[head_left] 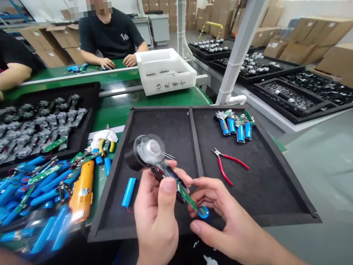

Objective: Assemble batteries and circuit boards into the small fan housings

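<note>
My left hand (156, 217) is closed round a small fan assembly (154, 158) with a clear round head, a dark body and a green circuit board along it. My right hand (224, 218) pinches the lower end of that assembly, where a blue battery end (203, 211) shows between the fingertips. Both hands hover above the black tray (194, 116). A loose blue battery (129, 192) lies on the tray to the left of my hands. Red-handled cutters (229, 162) lie on the tray to the right.
Several blue batteries with boards (237, 125) sit at the tray's far right. A heap of blue batteries (23, 195) and an orange tool (82, 193) lie at the left. A tray of grey parts (23, 129), a white bin (165, 70) and two seated people lie beyond.
</note>
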The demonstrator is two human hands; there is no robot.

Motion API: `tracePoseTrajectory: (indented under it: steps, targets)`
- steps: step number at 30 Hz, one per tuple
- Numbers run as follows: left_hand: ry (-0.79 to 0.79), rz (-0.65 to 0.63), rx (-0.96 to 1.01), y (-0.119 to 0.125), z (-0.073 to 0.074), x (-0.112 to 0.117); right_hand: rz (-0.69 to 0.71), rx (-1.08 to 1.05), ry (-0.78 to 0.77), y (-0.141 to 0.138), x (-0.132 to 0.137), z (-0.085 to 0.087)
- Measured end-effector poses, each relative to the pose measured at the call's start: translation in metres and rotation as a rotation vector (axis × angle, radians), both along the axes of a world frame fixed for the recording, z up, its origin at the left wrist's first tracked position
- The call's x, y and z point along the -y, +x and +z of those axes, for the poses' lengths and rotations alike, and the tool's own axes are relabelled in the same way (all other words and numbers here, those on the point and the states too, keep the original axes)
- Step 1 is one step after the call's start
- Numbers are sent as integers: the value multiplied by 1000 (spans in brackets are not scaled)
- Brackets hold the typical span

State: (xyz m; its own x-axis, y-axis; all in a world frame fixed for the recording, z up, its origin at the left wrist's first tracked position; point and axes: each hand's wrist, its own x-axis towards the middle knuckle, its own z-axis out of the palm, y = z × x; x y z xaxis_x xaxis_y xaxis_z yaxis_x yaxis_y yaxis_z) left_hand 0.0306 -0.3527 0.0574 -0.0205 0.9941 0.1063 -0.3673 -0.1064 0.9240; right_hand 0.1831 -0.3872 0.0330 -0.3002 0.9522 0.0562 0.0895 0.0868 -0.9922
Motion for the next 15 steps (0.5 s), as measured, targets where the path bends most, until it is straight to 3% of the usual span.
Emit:
tracePoseTrajectory:
  steps: [3, 5, 8, 10, 12, 15]
  targets:
    - [56, 34, -101, -7, 11, -10, 32, 145, 39, 4, -8, -2]
    - [69, 45, -151, -11, 15, -14, 43, 125, -5, 7, -11, -3]
    - [50, 34, -192, -17, 13, -19, 109, -242, -215, 13, -10, -8]
    - [25, 19, -173, -19, 8, -21, 251, -496, -347, 18, -8, -11]
    - [-8, -14, -114, -21, 2, -21, 378, -595, -417, 22, -4, -13]
    - [-78, -123, 18, -19, -4, -18, 414, -627, -443, 25, 0, -15]
